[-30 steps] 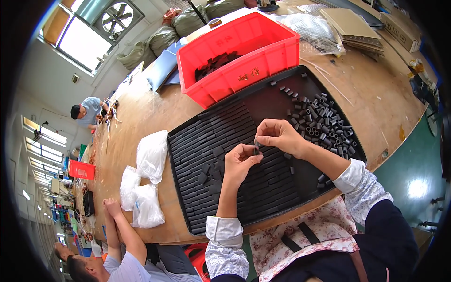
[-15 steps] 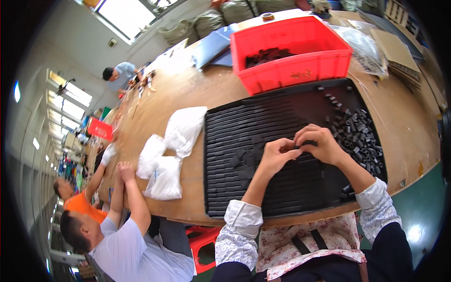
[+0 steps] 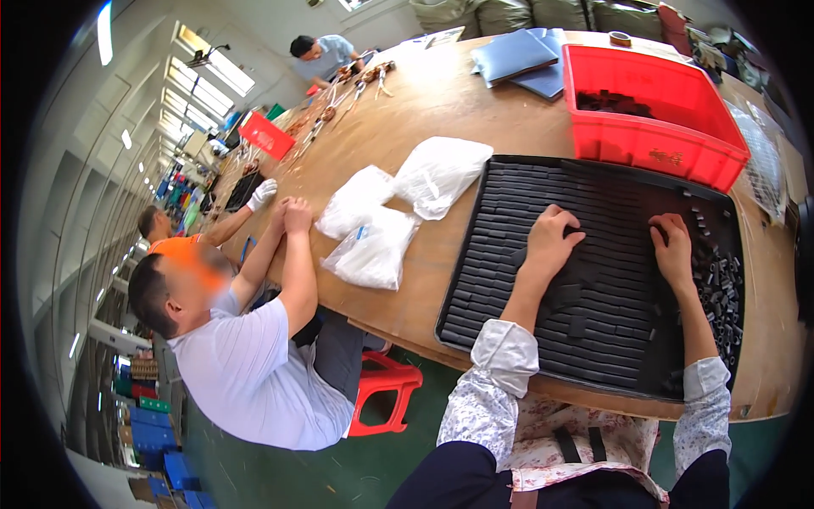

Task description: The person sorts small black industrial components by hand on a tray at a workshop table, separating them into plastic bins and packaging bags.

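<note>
A shallow black tray (image 3: 465, 293) lies before me, with long rows of short black pieces (image 3: 500, 246) packed across it. My left hand (image 3: 551, 242) is over the middle rows, its fingers bent and the thumb apart from them. Nothing shows between its fingertips. Flat black pieces (image 3: 566, 297) lie loose on the rows beside that wrist. Toward the tray's right part, my right hand (image 3: 674, 250) hovers with curled fingers and a gap at the thumb; no piece is visible in it. Small black tube-like pieces (image 3: 721, 297) are heaped along the tray's right side.
Behind the tray stands a red bin (image 3: 661, 144) with dark pieces inside. White plastic bags (image 3: 373, 246) lie left of the tray, and blue folders (image 3: 513, 58) farther back. A person in a pale shirt (image 3: 246, 365) sits at my left, hands together on the table (image 3: 441, 110).
My hands, together over the tray around a small dark piece, have moved apart, one left and one right. The piece no longer shows between them. The view has swung left.
</note>
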The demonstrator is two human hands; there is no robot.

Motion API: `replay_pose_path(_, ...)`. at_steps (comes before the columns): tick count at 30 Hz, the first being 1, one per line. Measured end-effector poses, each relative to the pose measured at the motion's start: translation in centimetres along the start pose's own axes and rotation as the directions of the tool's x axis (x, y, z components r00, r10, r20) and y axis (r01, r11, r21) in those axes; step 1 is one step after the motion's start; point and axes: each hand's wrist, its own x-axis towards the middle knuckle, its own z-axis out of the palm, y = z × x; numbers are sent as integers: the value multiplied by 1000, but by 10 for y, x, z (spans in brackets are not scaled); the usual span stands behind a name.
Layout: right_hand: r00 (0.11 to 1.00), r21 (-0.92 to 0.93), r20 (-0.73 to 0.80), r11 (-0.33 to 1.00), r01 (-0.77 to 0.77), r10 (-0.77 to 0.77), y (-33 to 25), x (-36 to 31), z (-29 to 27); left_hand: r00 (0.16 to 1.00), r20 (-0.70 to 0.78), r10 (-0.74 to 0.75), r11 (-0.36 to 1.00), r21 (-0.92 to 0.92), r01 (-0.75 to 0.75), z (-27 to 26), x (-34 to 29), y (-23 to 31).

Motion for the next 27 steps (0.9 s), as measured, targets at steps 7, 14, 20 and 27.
replay_pose_path(7,986,1,89,990,144,-143,-12,0,-12,1000,4,-10,998,-57,10,2,0,7)
replay_pose_path(14,998,-438,59,899,18,8,3,-11,-41,989,145,-40,804,-582,118,16,-3,31)
replay_pose_path(20,996,-214,65,975,66,-53,-7,-14,-43,921,389,2,644,-705,296,34,-18,49)
replay_pose_path(27,978,476,185,862,-174,95,-45,-21,-31,899,437,35,760,-596,260,40,-21,50)
